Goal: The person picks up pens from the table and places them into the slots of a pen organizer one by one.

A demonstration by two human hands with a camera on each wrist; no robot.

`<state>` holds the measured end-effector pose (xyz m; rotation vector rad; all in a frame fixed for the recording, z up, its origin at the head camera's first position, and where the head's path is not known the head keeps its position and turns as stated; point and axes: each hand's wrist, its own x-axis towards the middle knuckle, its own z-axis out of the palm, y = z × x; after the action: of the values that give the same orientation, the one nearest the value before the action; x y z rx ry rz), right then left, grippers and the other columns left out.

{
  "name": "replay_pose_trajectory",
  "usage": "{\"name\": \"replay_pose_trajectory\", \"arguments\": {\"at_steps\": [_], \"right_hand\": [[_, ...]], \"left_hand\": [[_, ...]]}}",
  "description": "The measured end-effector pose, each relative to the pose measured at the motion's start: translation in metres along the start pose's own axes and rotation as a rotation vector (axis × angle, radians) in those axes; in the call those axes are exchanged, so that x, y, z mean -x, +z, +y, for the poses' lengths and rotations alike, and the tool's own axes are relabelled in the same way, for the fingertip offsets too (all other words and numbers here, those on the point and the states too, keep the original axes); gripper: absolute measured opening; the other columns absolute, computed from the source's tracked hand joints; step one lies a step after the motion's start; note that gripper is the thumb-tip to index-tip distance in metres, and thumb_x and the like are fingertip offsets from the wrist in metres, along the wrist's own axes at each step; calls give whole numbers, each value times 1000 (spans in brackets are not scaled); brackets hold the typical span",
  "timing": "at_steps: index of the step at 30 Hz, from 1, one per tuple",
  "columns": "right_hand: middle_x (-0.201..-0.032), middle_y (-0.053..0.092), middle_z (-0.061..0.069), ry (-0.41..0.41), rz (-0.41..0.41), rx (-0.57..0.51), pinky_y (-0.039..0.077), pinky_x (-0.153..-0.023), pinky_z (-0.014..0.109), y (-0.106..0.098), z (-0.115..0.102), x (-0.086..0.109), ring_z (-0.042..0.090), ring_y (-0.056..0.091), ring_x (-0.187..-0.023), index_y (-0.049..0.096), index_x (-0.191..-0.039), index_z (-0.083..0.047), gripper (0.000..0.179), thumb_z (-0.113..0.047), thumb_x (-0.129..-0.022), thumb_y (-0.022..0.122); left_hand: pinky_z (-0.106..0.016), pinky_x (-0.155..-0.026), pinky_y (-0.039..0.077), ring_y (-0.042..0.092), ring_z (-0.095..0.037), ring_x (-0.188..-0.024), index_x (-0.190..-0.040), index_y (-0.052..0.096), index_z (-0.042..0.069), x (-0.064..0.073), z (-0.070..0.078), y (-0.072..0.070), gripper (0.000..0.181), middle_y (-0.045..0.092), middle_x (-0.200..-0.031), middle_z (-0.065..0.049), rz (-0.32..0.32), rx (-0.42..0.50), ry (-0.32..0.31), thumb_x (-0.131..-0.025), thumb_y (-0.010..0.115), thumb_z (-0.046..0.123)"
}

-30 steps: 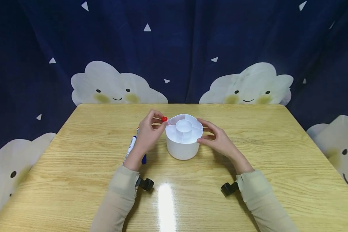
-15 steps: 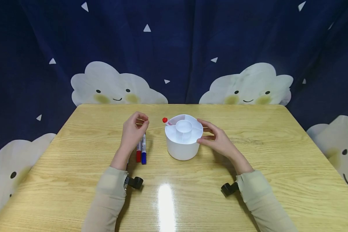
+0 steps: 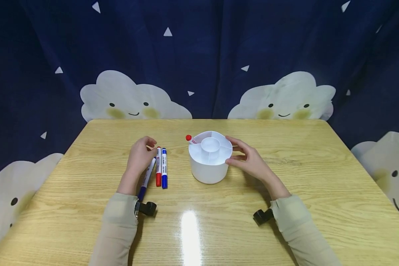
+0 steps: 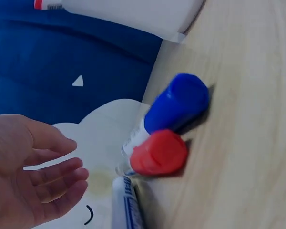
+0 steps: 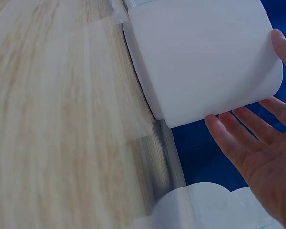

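A round white pen organizer [image 3: 209, 170] with several compartments stands upright mid-table. A red-capped marker [image 3: 188, 137] leans in its back-left compartment, cap above the rim. My right hand [image 3: 249, 159] holds the organizer's right side, thumb toward the front and fingers farther back; in the right wrist view the fingertips [image 5: 212, 121] touch its wall. My left hand [image 3: 140, 157] hovers over the markers with nothing in it, fingers loosely bent. Right by it lie a red marker [image 3: 158, 167], a blue marker [image 3: 164, 169] and a slanted dark blue marker [image 3: 147, 178], partly beside the wrist.
The wooden table [image 3: 286, 155] reaches back to a dark blue curtain [image 3: 206, 55] with white clouds and triangles. A black wrist camera [image 3: 147, 208] sits on the left wrist and another wrist camera [image 3: 262, 217] on the right.
My left hand has let go of the red-capped marker, which stays in the organizer, and has moved left to above the markers on the table. The right hand has kept its place.
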<state>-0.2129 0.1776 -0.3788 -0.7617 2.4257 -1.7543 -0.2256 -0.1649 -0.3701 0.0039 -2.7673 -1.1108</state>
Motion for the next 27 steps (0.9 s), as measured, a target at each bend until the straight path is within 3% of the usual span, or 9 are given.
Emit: {"name": "replay_pose_trajectory", "arguments": {"at_steps": [12, 18, 27], "right_hand": [[-132, 45, 7, -9, -5, -4, 49, -88, 29, 0, 3, 0, 26, 49, -113, 38, -138, -18, 68, -12, -79, 70], [-132, 46, 7, -11, -2, 1, 48, -88, 29, 0, 2, 0, 25, 50, -112, 38, -139, -18, 68, -12, -79, 70], [-131, 46, 7, 2, -3, 4, 48, -88, 30, 0, 2, 0, 23, 50, -112, 38, -138, -20, 68, -14, -79, 70]], "left_hand": [[-44, -76, 46, 55, -36, -93, -114, 56, -5, 3, -15, -4, 36, 56, -106, -25, -188, -172, -21, -81, 56, 10], [-38, -70, 47, 57, -31, -86, -116, 53, -4, 3, -18, -6, 40, 59, -103, -24, -267, -200, -44, -78, 53, 6], [-37, -67, 45, 53, -28, -79, -109, 58, -6, 4, -15, -1, 33, 57, -101, -23, -276, -203, -33, -78, 55, 6]]}}
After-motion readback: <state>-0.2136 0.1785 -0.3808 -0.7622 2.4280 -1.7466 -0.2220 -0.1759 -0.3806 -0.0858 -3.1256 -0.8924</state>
